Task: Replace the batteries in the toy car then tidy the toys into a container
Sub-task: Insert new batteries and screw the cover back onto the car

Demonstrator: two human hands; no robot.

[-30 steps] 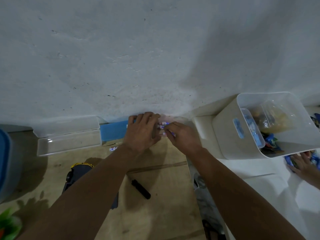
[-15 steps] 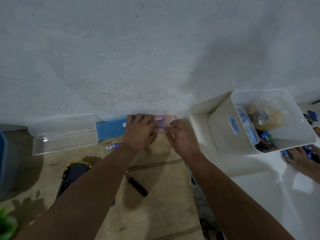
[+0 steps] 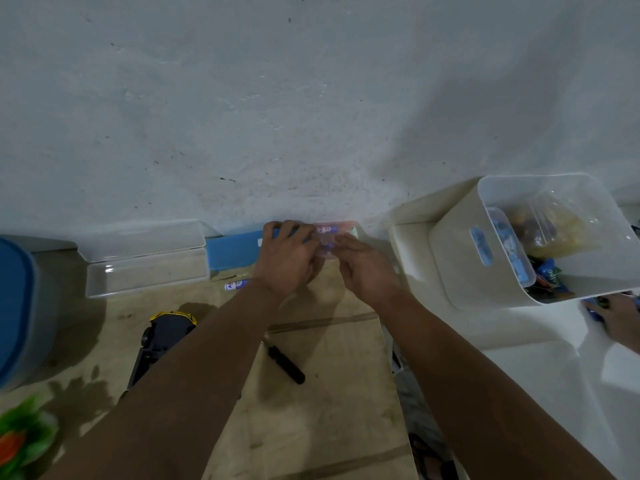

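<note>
Both hands meet at the far edge of the tan wooden tabletop (image 3: 311, 427), close against the pale grey wall (image 3: 311, 98). The left hand (image 3: 285, 258) lies palm down with its fingers curled over the top edge of a clear blister pack of batteries with a pink backing card (image 3: 332, 233), gripping it. The right hand (image 3: 369, 268) sits just beside it, its fingers reaching onto the pack's lower front; whether they pinch the plastic or only press on it cannot be told, since the frame is blurred there. Behind the left hand a flat light-blue plastic lid (image 3: 233, 249) lies along the wall. Left of that stands an empty clear rectangular plastic box (image 3: 145, 268). One loose white-and-blue battery (image 3: 237, 285) lies on the tabletop just in front of the blue lid. Nearer the camera, the black toy car with a yellow end (image 3: 162, 337) lies partly hidden under the left forearm, and a short black-handled screwdriver (image 3: 285, 363) lies between the two forearms, apart from the car. At the far left edge stands a large blue plastic container (image 3: 15, 306). To the right, on a white surface (image 3: 519, 348), a white plastic bin with a slotted handle (image 3: 460, 258) holds toys and a clear bag. Another person's hand (image 3: 620, 318) rests at the right edge, just below that bin.
</note>
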